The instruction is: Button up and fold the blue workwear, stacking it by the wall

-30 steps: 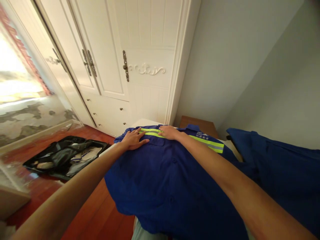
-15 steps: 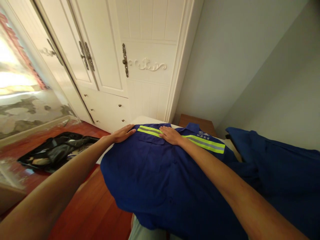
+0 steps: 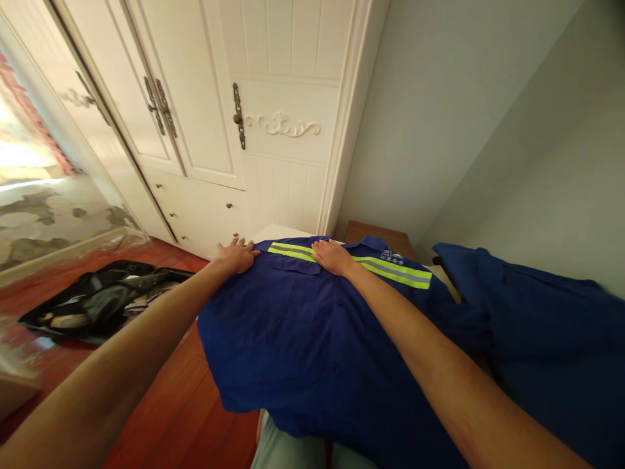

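A blue work shirt [image 3: 293,339] with yellow-green and grey reflective strips lies spread, front side up, over a pale surface [image 3: 280,232] and hangs down towards my legs. My left hand [image 3: 238,255] rests at the shirt's far left shoulder edge, fingers apart. Flat on the reflective strip near the collar lies my right hand [image 3: 333,258], its fingers stretched out. White lettering [image 3: 392,256] shows on the right chest, above the strip. The shirt's right sleeve is partly hidden by my forearm.
Another dark blue garment [image 3: 547,326] lies to the right. Behind stands a white wardrobe [image 3: 288,169] with drawers, beside a brown wooden cabinet [image 3: 378,232]. An open black suitcase [image 3: 107,303] full of items sits on the red wooden floor [image 3: 170,397] at left.
My left hand has lifted its fingers and spread them at the shirt's shoulder edge. The right hand stays on the strip. The view has shifted slightly to the right.
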The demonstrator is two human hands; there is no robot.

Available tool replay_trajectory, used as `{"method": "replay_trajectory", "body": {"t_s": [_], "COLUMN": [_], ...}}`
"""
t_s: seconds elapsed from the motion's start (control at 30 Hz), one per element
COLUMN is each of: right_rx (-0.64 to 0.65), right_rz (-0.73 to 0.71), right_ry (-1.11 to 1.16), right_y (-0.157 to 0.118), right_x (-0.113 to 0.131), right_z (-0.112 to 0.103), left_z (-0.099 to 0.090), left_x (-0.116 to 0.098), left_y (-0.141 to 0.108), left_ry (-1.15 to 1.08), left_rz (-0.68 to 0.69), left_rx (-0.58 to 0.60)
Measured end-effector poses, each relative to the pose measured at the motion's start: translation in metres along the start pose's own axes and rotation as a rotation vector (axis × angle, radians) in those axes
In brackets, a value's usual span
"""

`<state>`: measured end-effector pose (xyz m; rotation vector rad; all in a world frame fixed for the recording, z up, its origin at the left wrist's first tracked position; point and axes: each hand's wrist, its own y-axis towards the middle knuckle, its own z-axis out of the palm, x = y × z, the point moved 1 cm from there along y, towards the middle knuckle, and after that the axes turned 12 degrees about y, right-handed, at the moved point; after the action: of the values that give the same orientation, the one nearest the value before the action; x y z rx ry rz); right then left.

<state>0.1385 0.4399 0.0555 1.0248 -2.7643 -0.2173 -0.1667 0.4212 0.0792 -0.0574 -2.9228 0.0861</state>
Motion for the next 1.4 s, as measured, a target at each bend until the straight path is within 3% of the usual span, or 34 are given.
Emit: {"method": "replay_trajectory", "body": {"t_s": [0.1, 0.2, 0.33, 0.4, 0.47, 0.63, 0.77, 1.07, 1.4], "right_rx": [-0.035, -0.071, -0.207, -0.271, -0.249, -0.002, 0.027, 0.086, 0.014], "right_rz": [-0.023, -0.026, 0.217, 0.394, 0.497, 0.395, 0.400, 0.552, 0.520], "right_ry": [-0.032, -0.034, -0.042, -0.048, -0.029, 0.100, 0.132, 0.135, 0.031], "right_y": [-0.005, -0.022, -0.062, -0.084, -0.107, -0.160, -0.178, -0.159, -0.132], "right_x": [0.010, 0.006, -0.039, -0.068, -0.091, -0.110, -0.118, -0.146, -0.149], "right_z": [-0.009, -0.026, -0.058, -0.070, -0.075, -0.055, -0.038, -0.031, -0.038], "left_z": [-0.024, -0.045, -0.055, -0.051, -0.041, -0.016, -0.013, -0.019, -0.017], "left_x": [-0.022, -0.059, -0.116, -0.137, -0.150, -0.152, -0.147, -0.142, -0.144], "left_y": [-0.001, -0.009, -0.023, -0.025, -0.023, -0.013, -0.009, 0.016, 0.042], "left_ry": [0.061, 0.046, -0.092, -0.137, -0.131, -0.089, -0.095, -0.071, -0.081], "left_rz": [-0.033, 0.165, 0.476, 0.520, 0.500, 0.443, 0.457, 0.433, 0.377], "left_rx": [-0.145, -0.269, -0.277, -0.255, -0.195, -0.152, -0.130, -0.087, -0.134]}}
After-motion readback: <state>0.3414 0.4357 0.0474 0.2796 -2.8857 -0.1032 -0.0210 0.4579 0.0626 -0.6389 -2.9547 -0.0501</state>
